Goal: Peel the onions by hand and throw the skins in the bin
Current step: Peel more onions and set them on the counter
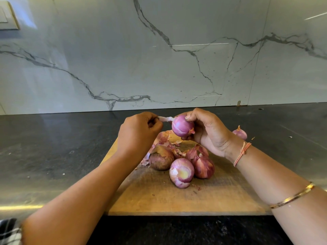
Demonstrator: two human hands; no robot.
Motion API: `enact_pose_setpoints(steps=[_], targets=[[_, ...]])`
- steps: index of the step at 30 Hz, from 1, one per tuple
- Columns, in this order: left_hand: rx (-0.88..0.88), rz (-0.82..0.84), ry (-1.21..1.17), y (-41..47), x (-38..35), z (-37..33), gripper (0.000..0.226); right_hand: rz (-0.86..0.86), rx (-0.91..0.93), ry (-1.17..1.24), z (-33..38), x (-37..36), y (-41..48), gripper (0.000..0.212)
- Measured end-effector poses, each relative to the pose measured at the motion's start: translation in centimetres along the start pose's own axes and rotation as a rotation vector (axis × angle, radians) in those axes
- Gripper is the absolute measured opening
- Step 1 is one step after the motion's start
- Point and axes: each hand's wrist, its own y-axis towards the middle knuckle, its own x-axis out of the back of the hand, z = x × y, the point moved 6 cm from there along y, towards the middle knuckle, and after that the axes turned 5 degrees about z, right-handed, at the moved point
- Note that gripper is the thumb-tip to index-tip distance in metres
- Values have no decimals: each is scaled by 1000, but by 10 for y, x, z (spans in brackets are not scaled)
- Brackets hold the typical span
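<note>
The right hand [209, 132] hides part of a small onion [240, 133] on the counter [53, 147]. It grips a peeled onion [181, 126] above the wooden board [159, 197] (fingers curled round it). Just left of it, the left hand [139, 129] pinches a pale skin strip [165, 119] joined to that onion.

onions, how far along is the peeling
One peeled onion lies on the board. The right hand holds a second onion while the left hand pulls a strip of skin off it. About three unpeeled onions wait, and loose skins lie unbinned; no bin shows.
</note>
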Motion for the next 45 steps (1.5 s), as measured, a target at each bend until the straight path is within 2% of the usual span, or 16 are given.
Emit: enact_pose_setpoints(steps=[9,14,18,21,24,28,32,35,39,41,45], targets=[[61,36,49,4,-1,9,19,110,37,48,3,-4,-1,33],[66,66,58,6,0,12,21,30,55,72,4,5,1,44],[2,99,35,1,-7,3,29,26,71,98,3,4,3,30],[-92,70,-4,1,-4,-4,14,66,88,100,5,3,3,28],[-134,53,-41,-1,-1,-10,23,81,91,89,7,1,2,31],[-149,69,-171,-6,-1,-18,24,86,80,133,6,0,3,25],[-117,119,-245,-8,-4,-18,27,93,85,133,5,1,3,17],[-63,143,-312,-8,-8,-14,23,94,84,108,3,0,4,25],[-31,138,-330,-8,-11,-12,25,69,121,-57,5,0,3,15],[-27,127,-335,-8,-11,-11,24,52,141,-140,6,0,1,21],[-38,99,-354,-9,-11,-13,22,55,165,-160,8,-3,-1,22]])
